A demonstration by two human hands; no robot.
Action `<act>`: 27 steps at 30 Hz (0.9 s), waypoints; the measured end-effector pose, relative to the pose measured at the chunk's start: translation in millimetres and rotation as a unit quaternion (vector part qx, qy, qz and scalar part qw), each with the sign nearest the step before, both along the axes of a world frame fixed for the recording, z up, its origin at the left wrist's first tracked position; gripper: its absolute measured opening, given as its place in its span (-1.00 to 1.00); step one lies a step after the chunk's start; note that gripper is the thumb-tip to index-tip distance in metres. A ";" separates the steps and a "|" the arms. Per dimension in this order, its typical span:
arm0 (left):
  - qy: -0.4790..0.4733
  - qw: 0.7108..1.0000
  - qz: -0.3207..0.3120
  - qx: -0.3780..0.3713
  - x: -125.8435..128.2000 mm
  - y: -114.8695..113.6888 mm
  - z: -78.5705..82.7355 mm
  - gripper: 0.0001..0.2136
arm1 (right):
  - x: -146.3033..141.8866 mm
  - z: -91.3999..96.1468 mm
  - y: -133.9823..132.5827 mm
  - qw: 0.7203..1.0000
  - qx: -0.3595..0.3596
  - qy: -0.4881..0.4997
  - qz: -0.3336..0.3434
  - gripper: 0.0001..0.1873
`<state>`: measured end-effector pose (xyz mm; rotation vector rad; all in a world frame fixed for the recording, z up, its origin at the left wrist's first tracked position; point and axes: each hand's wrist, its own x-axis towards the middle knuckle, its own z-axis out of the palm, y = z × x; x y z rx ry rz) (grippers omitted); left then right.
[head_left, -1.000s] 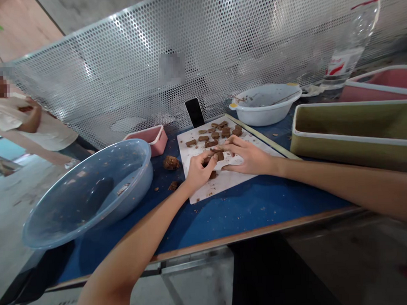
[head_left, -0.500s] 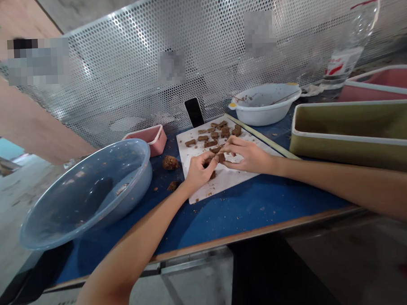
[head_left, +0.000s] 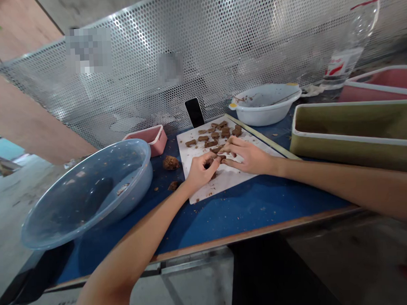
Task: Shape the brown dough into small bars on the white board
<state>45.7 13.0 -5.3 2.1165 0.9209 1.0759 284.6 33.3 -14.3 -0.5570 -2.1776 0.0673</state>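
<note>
Both of my hands meet over a white board on the blue table. My left hand is curled, its fingertips pinching a small brown piece of dough-like stuff. My right hand lies beside it with fingers pinched on the same piece. Several brown shaped pieces lie in rows at the board's far end.
A big clear blue bowl sits at the left, a pink tub behind it. A brown lump lies beside the board. A phone leans on the perforated metal screen. A white basin, an olive tray and a pink tray stand at the right.
A person at the far left has gone from view. My hands have stayed over the board, fingers shifting slightly on the brown piece.
</note>
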 end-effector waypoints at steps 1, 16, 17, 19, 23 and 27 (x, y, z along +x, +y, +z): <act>-0.003 1.000 0.000 0.005 -0.4 0.8 -0.3 -0.57 | -0.5 -0.3 0.4 1.000 0.002 0.006 0.003 -0.70; -0.008 0.999 -0.034 -0.016 -4.2 1.8 -4.4 -0.61 | -1.5 1.0 0.5 0.997 0.032 0.062 0.036 -0.78; 0.000 0.999 -0.032 -0.003 -3.6 2.1 -4.8 -0.64 | -1.3 1.0 0.6 0.997 0.032 0.065 0.036 -0.78; 0.015 0.999 -0.022 0.034 -1.6 3.1 -5.3 -0.65 | -1.1 0.7 1.0 0.997 0.030 0.069 0.034 -0.78; 0.021 0.998 0.003 0.063 1.7 5.0 -5.4 -0.61 | -1.0 0.4 1.3 0.996 0.030 0.075 0.031 -0.78; 0.031 0.998 0.035 0.045 1.3 5.5 -5.3 -0.65 | 0.1 2.4 -0.4 0.997 0.031 0.068 0.029 -0.73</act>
